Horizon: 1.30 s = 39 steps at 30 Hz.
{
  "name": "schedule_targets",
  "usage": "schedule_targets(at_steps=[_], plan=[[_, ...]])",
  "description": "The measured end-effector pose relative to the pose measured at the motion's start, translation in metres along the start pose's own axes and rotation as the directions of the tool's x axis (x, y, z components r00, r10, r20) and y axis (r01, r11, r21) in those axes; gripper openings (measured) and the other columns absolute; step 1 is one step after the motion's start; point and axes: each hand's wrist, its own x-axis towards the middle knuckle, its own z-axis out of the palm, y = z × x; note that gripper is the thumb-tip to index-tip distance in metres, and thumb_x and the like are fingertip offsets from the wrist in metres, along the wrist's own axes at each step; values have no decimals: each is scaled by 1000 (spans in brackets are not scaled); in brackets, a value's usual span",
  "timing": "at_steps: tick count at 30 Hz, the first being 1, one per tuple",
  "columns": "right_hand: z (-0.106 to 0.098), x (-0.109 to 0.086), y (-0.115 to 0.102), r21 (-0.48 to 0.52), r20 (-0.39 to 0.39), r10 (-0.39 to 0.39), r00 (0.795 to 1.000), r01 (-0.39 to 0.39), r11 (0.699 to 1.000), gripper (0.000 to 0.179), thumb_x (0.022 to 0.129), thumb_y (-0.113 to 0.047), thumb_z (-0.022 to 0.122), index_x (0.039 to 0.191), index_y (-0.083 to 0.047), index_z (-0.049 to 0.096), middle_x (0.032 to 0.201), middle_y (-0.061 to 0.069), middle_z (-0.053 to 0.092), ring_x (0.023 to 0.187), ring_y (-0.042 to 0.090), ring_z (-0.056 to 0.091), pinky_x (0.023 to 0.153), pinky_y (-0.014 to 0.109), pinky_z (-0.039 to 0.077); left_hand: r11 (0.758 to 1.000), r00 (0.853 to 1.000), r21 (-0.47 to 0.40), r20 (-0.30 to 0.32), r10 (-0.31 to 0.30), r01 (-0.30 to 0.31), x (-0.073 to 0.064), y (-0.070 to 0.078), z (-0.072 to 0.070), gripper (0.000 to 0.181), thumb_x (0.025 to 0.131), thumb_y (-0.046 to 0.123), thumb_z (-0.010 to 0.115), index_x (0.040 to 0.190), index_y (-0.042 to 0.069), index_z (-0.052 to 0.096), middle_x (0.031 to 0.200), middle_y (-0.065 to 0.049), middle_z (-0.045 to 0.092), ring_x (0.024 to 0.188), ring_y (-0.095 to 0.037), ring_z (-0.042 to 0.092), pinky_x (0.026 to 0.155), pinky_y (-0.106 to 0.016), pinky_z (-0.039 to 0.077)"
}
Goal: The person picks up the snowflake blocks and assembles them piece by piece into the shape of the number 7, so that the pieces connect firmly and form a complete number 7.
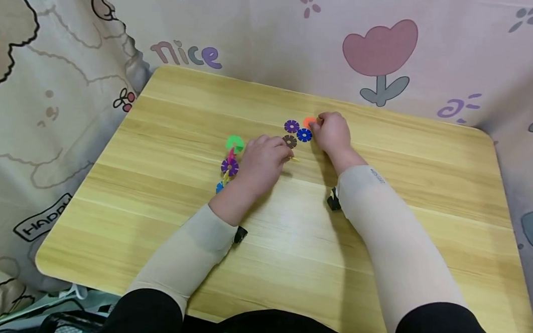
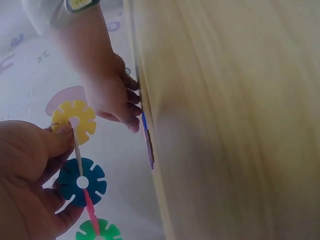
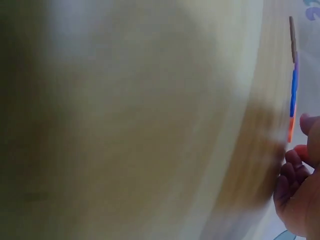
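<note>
My left hand [image 1: 262, 161] pinches a notched yellow plastic disc [image 2: 82, 112] between thumb and fingers. It belongs to a chain of slotted discs that includes a dark blue disc [image 2: 75, 187], a pink disc [image 2: 91, 212] seen edge-on and a green disc [image 1: 234, 142]. Part of the chain, with a purple disc [image 1: 229, 167], shows left of that hand in the head view. My right hand [image 1: 333, 134] is at the far part of the table, bent fingertips right at a loose orange disc [image 1: 309, 122]. Its thumb and fingers stand apart in the right wrist view.
Beside the orange disc lie a blue disc [image 1: 304, 135], a purple disc [image 1: 291, 126] and a brown disc [image 1: 289, 141], flat on the wooden table [image 1: 406, 254]. A printed curtain [image 1: 273, 41] hangs along the table's far edge and sides.
</note>
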Motion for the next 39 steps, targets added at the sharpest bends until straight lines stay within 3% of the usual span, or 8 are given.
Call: schedule_targets(at_steps=[7,15,23,32,39], plan=[[-8,4,-3,-8,18,76,997,-76,997,51,107,-37,64,143,-1,63,143,18,61,129,36,58,112,48,45,1000,1000,9,10,12,-12,2,7,-2,17,106,22,65,111,18,81,113,5,73,105,-20,61,93,-40,46],[-9,-3,-3,142,-3,124,992,-123,982,44,105,-28,69,137,0,58,130,16,62,112,31,55,102,43,48,1000,998,14,55,-14,13,2,12,-1,17,106,23,65,113,18,80,112,5,71,102,-19,58,90,-38,45],[-6,-15,8,237,-97,60,993,-36,971,23,107,-15,63,126,-2,63,114,14,62,101,29,54,92,42,48,999,995,26,86,-40,38,2,11,-2,18,106,24,66,115,19,80,116,5,71,105,-19,59,92,-38,46],[-13,-38,20,293,-149,5,989,40,955,18,105,-11,66,118,0,67,107,15,61,98,30,53,89,39,47,998,996,4,73,-55,55,2,9,-1,16,105,22,67,114,17,80,115,4,73,107,-21,61,97,-41,47],[-16,-64,15,335,-171,-94,981,148,931,16,104,-9,68,115,2,69,103,15,64,92,28,55,81,36,48,996,994,-25,63,-87,89,2,7,-2,17,105,21,67,115,16,79,115,2,73,107,-22,61,99,-43,47]])
